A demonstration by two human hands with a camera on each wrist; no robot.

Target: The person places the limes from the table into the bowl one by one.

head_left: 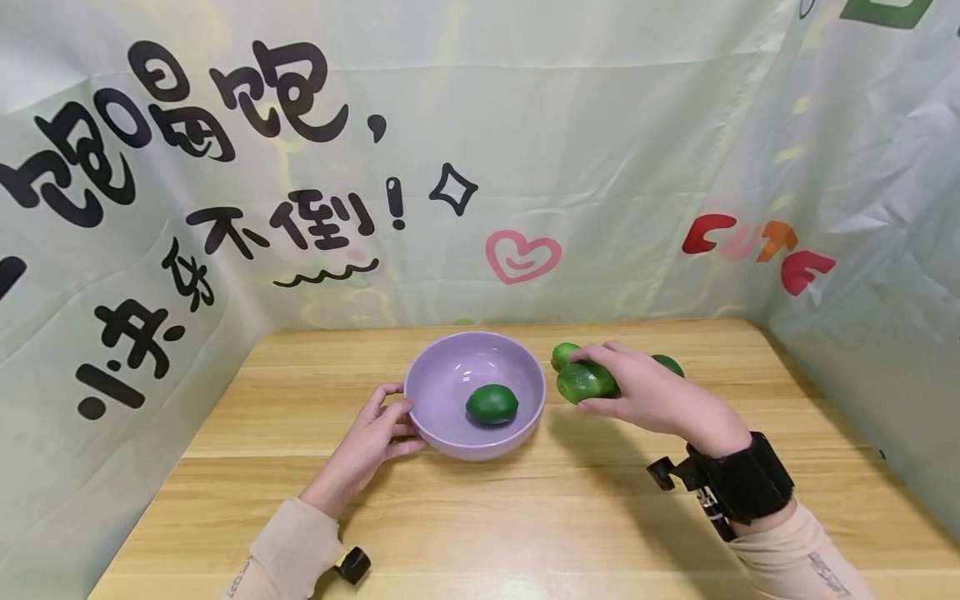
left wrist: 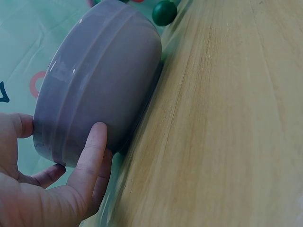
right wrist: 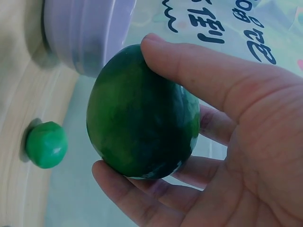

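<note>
A light purple bowl stands on the wooden table with a dark green, lemon-shaped fruit inside. My left hand holds the bowl at its left side, fingertips at the rim and against the outer wall. To the right of the bowl, my right hand grips a larger, mottled green oval fruit between thumb and fingers, close over the table. Just behind that fruit lies a small bright green lime-like fruit. Another dark green fruit shows partly behind the right hand.
The wooden table ends at a pale printed cloth that rises at the back and both sides. A black wrist strap with a small camera mount is on the right forearm; a small black device sits by the left sleeve.
</note>
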